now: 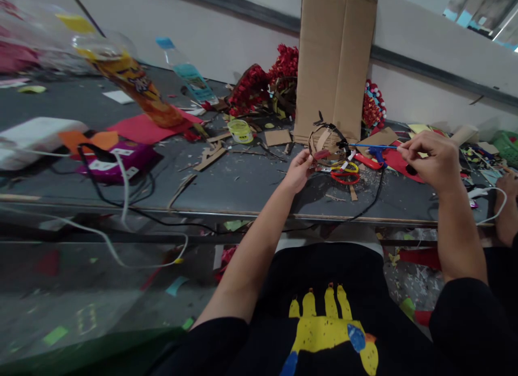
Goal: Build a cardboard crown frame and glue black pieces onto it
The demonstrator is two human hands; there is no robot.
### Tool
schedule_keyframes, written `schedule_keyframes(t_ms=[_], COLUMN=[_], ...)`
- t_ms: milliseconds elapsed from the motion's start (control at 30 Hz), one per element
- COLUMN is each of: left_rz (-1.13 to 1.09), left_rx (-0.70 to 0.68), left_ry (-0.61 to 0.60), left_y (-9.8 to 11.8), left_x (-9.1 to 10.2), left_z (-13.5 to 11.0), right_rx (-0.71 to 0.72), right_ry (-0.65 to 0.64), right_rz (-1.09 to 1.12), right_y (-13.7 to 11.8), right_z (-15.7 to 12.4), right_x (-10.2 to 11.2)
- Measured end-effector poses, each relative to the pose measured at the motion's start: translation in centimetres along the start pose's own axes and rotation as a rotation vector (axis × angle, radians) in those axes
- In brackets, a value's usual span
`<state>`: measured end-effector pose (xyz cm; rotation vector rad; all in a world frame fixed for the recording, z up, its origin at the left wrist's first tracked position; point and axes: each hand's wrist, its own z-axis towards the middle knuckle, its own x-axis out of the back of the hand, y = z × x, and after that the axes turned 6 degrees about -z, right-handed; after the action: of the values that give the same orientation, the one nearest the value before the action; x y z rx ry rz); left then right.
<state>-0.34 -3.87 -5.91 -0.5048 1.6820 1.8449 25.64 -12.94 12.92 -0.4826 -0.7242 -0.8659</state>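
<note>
My left hand is closed on the near edge of a thin dark ring with brown cardboard-like strips in it, held just above the table. My right hand pinches the end of a slim blue stick, perhaps a paintbrush. The stick points left, and its far end meets a dark patch at the ring's right side; whether they touch I cannot tell. Below lie scissors with red and yellow handles. Beside them rests a red and blue glue gun with a black cord.
A tall cardboard sheet leans on the wall behind. To the left stand an orange drink bottle, a blue-liquid bottle and a small yellow tub. Scraps litter the grey table. Another person's hand is at far right.
</note>
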Motion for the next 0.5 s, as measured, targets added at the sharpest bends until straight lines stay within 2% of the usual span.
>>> schedule_keyframes(t_ms=[233,500], left_rz=[-0.042,-0.039], left_rx=[-0.003,-0.013], left_ry=[-0.05,-0.056], left_y=[-0.18,-0.1], left_x=[0.22,0.14], left_z=[0.17,0.05], right_rx=[-0.015,0.054], right_ry=[0.035,0.065], right_rz=[-0.013,0.049], right_y=[0.14,0.07], right_z=[-0.33,-0.38], right_x=[0.32,-0.3])
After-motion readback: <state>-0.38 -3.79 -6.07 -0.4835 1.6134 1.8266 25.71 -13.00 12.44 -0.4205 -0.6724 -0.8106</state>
